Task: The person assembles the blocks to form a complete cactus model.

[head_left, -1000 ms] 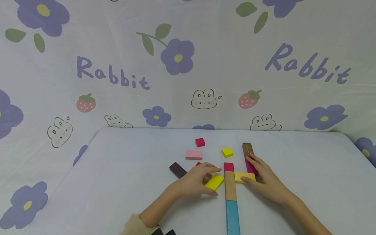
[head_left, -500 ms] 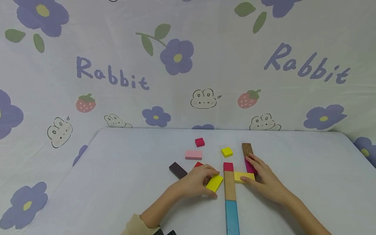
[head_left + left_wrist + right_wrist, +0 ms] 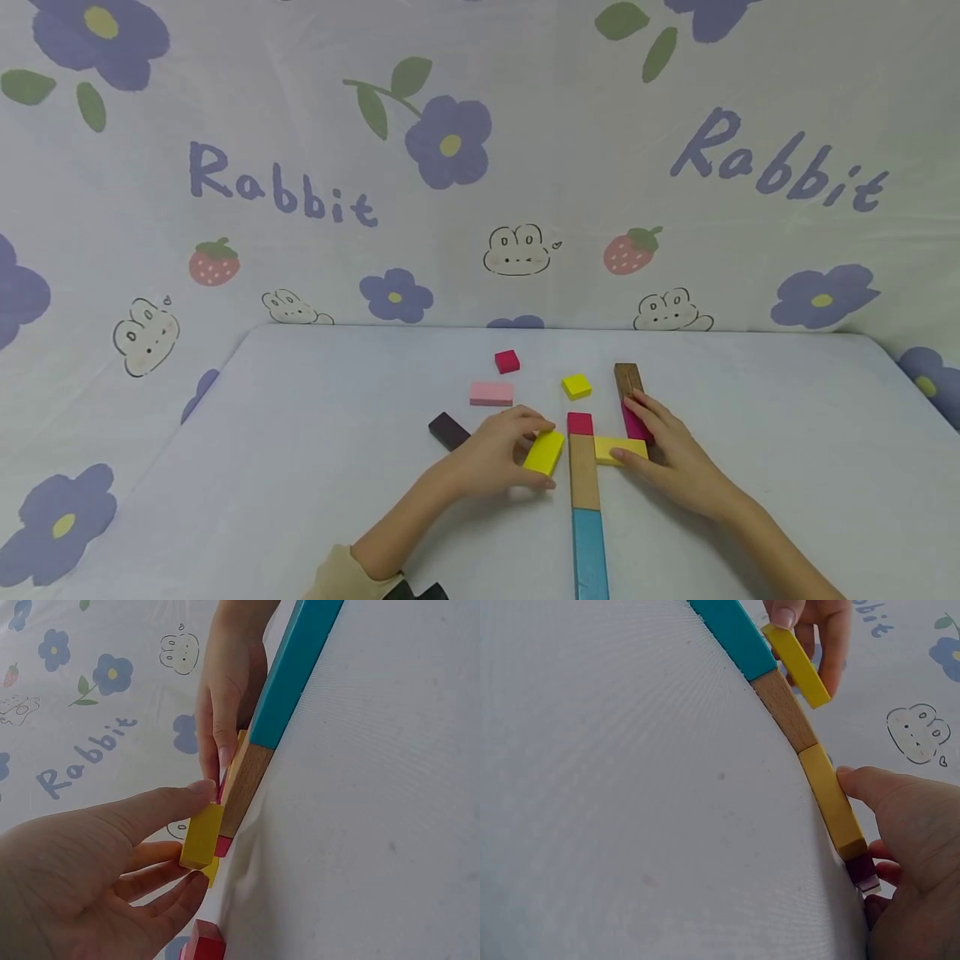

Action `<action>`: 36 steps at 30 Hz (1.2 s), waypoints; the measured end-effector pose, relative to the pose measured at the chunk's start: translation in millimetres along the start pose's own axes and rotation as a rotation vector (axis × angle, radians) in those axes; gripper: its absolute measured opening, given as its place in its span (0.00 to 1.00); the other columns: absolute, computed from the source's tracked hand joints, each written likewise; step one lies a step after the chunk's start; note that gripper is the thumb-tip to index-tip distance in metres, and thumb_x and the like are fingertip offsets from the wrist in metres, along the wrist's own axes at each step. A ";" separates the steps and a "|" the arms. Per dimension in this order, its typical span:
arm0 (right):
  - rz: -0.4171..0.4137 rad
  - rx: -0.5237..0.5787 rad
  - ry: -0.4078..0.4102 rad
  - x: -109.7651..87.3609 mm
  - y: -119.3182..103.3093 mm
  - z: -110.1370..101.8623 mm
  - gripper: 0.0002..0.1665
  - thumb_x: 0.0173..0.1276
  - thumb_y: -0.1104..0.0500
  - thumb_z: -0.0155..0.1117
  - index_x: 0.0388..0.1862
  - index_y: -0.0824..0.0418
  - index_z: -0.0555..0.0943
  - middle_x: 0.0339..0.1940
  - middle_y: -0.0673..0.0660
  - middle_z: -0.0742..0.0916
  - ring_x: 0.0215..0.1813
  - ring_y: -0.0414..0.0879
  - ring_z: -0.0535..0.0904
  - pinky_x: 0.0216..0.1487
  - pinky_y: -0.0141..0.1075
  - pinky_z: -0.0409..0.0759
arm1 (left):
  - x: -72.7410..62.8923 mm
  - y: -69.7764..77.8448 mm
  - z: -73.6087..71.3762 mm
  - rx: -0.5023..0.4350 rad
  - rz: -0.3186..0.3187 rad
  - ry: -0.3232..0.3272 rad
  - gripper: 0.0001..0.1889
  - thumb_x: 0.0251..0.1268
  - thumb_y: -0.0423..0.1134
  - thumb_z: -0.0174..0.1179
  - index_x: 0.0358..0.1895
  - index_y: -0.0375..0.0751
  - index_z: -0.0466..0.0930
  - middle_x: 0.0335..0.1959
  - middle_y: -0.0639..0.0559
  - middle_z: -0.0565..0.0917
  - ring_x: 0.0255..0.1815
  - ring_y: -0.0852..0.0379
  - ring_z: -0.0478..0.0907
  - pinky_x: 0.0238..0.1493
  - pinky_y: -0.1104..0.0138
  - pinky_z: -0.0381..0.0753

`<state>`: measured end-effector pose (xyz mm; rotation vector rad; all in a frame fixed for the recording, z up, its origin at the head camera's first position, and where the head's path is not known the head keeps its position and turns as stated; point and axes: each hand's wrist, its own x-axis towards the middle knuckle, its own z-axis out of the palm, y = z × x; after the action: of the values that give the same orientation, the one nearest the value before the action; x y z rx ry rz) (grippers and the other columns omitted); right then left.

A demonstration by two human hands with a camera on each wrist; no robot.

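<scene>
My left hand (image 3: 487, 454) pinches a bright yellow block (image 3: 543, 454) between thumb and fingers, tilted and just left of a row of blocks. In that row a red block (image 3: 580, 423), a plain wood block (image 3: 584, 472) and a blue block (image 3: 589, 550) lie end to end. A pale yellow block (image 3: 632, 446) juts rightward from the wood block. The thumb of my right hand (image 3: 678, 467) rests on it, while the fingers lie on a magenta block (image 3: 632, 423), which adjoins a brown block (image 3: 627, 379). My right fingers partly cover the magenta block.
Behind the hands lie a small red block (image 3: 507, 362), a pink block (image 3: 491, 394) and a small yellow block (image 3: 577, 387). A dark block (image 3: 448, 430) is partly behind my left hand. A red block (image 3: 206, 941) shows low in the left wrist view.
My left hand has shifted slightly away from me with the yellow block, which now stands more steeply angled. The hand now covers the nearer red block. My right hand stays put.
</scene>
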<state>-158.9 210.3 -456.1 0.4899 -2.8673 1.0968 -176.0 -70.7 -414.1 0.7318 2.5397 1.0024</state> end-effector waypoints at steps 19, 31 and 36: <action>0.016 -0.012 -0.002 0.8 -1.0 0.6 0.48 0.70 0.49 0.72 0.80 0.68 0.66 0.83 0.72 0.62 0.80 0.75 0.58 0.67 0.70 0.71 | 5.2 2.9 -4.9 -0.071 0.048 0.079 0.31 0.58 0.43 0.81 0.65 0.42 0.82 0.59 0.49 0.80 0.45 0.60 0.79 0.47 0.78 0.81; -0.004 0.003 0.001 0.2 -0.6 -1.1 0.47 0.70 0.50 0.72 0.80 0.69 0.66 0.82 0.73 0.63 0.80 0.75 0.58 0.69 0.71 0.69 | 27.3 14.1 -2.0 -0.167 0.030 0.116 0.30 0.59 0.42 0.79 0.65 0.44 0.80 0.60 0.48 0.79 0.47 0.61 0.80 0.47 0.76 0.84; 0.007 -0.001 -0.006 0.7 -0.9 -0.7 0.47 0.70 0.49 0.72 0.80 0.69 0.65 0.83 0.72 0.63 0.80 0.75 0.58 0.69 0.71 0.69 | 41.8 16.1 -1.5 -0.205 0.019 0.151 0.33 0.59 0.44 0.79 0.68 0.44 0.79 0.60 0.49 0.79 0.49 0.60 0.79 0.48 0.75 0.84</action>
<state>-159.4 209.9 -454.9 0.4844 -2.8765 1.0963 -205.4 -37.9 -405.9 0.6447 2.5068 1.3475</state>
